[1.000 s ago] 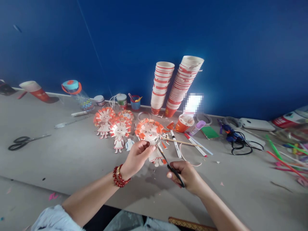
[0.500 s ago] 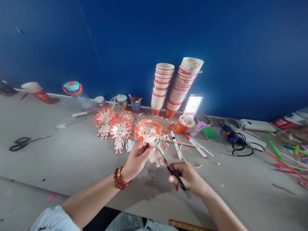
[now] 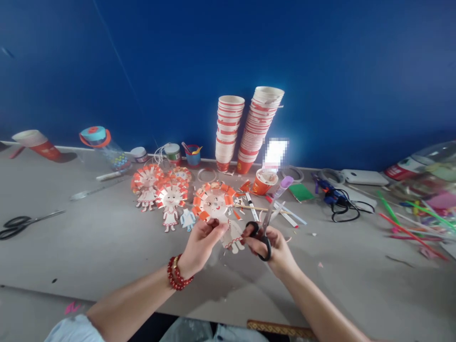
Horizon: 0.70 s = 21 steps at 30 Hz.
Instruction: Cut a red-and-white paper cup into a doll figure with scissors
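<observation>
I'm judging the step in hand to be trimming, with the scissors lifted off the paper between cuts. My left hand (image 3: 201, 243) is holding the paper doll (image 3: 215, 202) just above the worktop (image 3: 107, 261), in front of me; its thumb and fingers are pinching the doll right under the face, and they are hiding the spot where head and body are meeting. The orange strips are curling around the face, while the skirt with its red scalloped hem is hanging below the thumb, tilting to the right.

My right hand (image 3: 278, 251) is gripping the scissors (image 3: 268, 221), its fingers curling around the black handles. The blades are pointing up and away from me, clear of the doll; I'm not able to tell how far they are parting, or whether a fingertip is touching the skirt's edge.

Other paper dolls (image 3: 171, 195) and a small blue-edged paper cutout (image 3: 187, 219) are lying to the left.

As I'm reading it, another cut is calling for turning the blades back toward the skirt's right edge, with the left pinch staying firm but not creasing the strips.
</observation>
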### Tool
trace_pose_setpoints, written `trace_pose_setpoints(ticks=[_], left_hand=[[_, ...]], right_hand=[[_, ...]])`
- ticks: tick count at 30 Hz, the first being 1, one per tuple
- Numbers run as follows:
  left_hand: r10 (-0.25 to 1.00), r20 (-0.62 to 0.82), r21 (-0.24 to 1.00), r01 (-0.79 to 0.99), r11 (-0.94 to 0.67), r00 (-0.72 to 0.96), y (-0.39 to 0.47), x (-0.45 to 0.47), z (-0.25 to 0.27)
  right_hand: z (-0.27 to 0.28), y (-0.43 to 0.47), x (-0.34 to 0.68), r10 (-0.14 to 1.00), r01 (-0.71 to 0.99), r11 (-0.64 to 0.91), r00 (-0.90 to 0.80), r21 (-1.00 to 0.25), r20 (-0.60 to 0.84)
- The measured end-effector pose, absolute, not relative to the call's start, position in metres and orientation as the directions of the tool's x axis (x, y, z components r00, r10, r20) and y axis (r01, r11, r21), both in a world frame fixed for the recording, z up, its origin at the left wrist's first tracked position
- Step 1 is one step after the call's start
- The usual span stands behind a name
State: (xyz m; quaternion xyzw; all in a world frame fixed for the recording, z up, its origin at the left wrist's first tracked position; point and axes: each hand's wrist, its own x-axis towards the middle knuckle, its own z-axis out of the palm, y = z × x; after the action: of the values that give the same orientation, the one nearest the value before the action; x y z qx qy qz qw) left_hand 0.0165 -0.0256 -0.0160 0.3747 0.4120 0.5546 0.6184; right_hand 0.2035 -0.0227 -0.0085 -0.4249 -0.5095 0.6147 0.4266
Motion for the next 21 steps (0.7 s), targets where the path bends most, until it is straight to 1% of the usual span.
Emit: trace_pose_setpoints(ticks=[2, 5, 8, 16, 21], left_hand=[[0.987, -0.111, 0.915, -0.375, 0.147, 0.114, -0.029, 0.02, -0.015], [0.973, -0.129, 0.908, -0.371, 0.194, 0.192, -0.031, 0.025, -0.012], [0.963, -0.131, 0.913, -0.349, 0.209, 0.235, -0.033, 0.028, -0.01], [0.962, -0.071, 0.924, -0.345, 0.163, 0.264, -0.034, 0.027, -0.009], [0.956, -0.046, 0.932, -0.332, 0.146, 0.291, -0.033, 0.029, -0.004]], right_hand=[[-0.012, -0.025, 0.197, 0.967, -0.151, -0.128, -0.239, -0.98, -0.09], [-0.014, -0.027, 0.195, 0.971, -0.169, -0.113, -0.228, -0.979, -0.073], [-0.015, -0.028, 0.196, 0.974, -0.185, -0.084, -0.224, -0.979, -0.041], [-0.022, -0.029, 0.196, 0.96, -0.274, -0.142, -0.272, -0.951, -0.065], [-0.027, -0.03, 0.199, 0.941, -0.273, -0.199, -0.321, -0.941, -0.106]])
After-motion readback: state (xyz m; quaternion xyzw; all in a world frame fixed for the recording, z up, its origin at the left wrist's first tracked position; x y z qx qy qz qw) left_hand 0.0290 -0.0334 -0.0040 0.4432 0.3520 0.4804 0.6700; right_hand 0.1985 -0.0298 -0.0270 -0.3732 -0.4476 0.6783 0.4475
